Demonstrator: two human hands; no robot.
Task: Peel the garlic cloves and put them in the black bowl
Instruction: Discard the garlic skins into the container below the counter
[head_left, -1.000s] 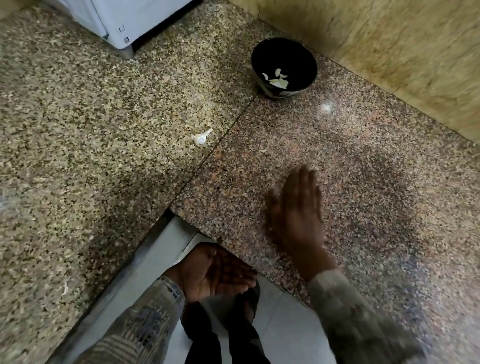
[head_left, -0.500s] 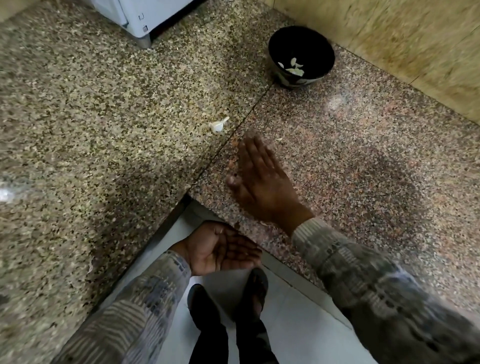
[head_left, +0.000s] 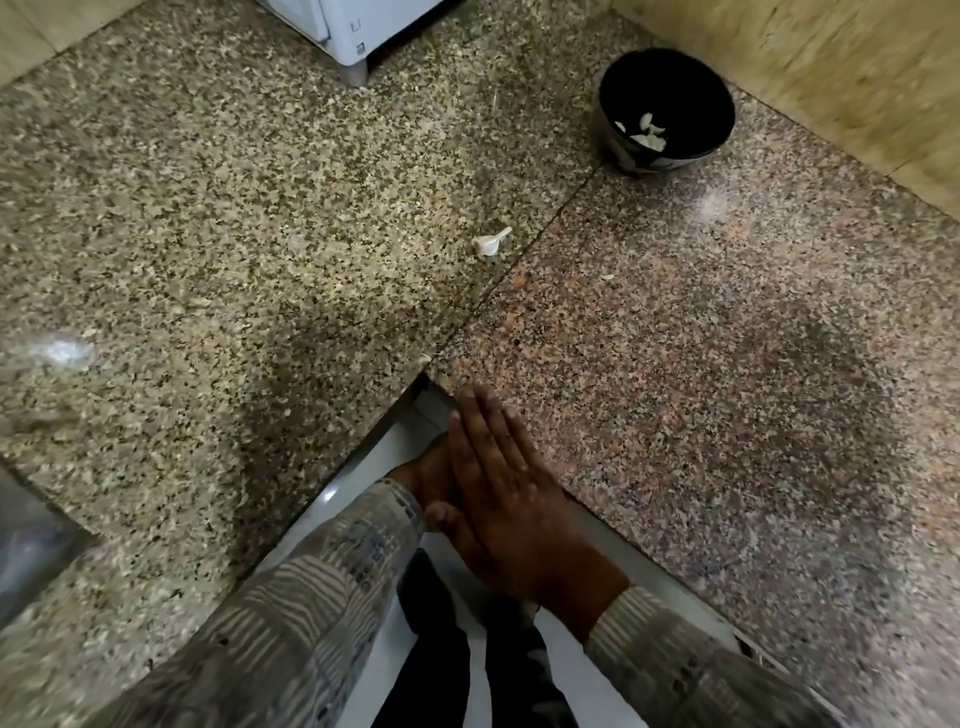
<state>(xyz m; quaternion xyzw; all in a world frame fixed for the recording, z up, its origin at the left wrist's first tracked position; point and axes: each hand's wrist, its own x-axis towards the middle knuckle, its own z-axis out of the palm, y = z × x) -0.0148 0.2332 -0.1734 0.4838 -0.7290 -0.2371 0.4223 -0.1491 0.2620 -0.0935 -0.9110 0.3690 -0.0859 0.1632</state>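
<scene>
Evidently between cloves, a person stands at a granite counter (head_left: 727, 364) with the right hand (head_left: 511, 499) laid flat, fingers straight and together, palm down across the left hand (head_left: 423, 475) at the counter's inner corner. The left hand is mostly covered, so whether it cups or holds anything cannot be told. One garlic clove (head_left: 491, 243), white and apparently unpeeled, lies alone on the stone well ahead of the fingertips (head_left: 472, 399), just left of the seam between the two slabs. The black bowl (head_left: 639, 158) sits farther ahead and to the right of the hands, near the wall, with a few pale peeled cloves (head_left: 647, 136) in its bottom. The lone clove looks small, light and firm, its papery skin dry and likely to slip or flake under the fingers. A thumb-and-forefinger pinch across its plump body should lift it, and the pointed tail is the likely place to start tearing the skin. A white appliance (head_left: 353, 31) stands beyond, left of the bowl.
</scene>
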